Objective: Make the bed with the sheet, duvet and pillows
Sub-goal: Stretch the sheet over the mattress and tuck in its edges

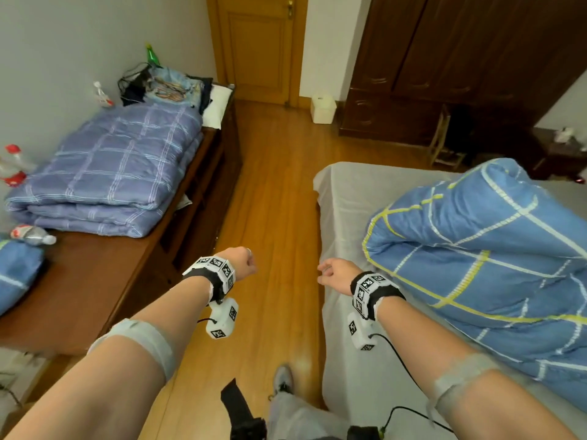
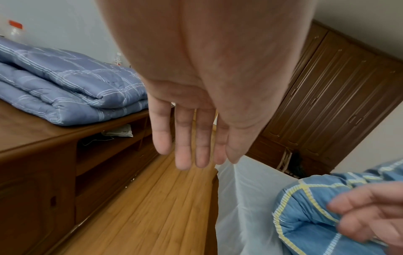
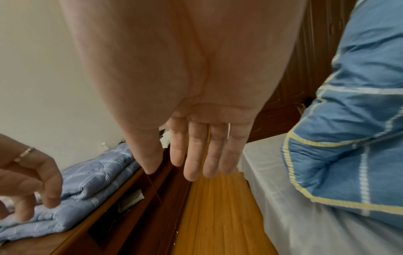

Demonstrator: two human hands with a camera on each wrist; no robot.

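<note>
While head view blurs, wrists show left hand (image 2: 196,96) seemingly empty.

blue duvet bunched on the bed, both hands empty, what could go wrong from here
The blue duvet lies in a heap near the bed's floor-side edge; tugging it could slide it onto the floor and rumple the sheet. The left hand and right hand hold nothing, and a similar folded purple duvet on the cabinet could get picked by mistake.

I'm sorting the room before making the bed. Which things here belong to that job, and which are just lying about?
For the job:
- blue duvet, bunched on the bed
- white sheet, on the mattress
- folded purple quilt, on the cabinet, possibly

Lying about:
- plastic bottles
- clothes pile
- white bin

Both hands hold nothing.
</note>
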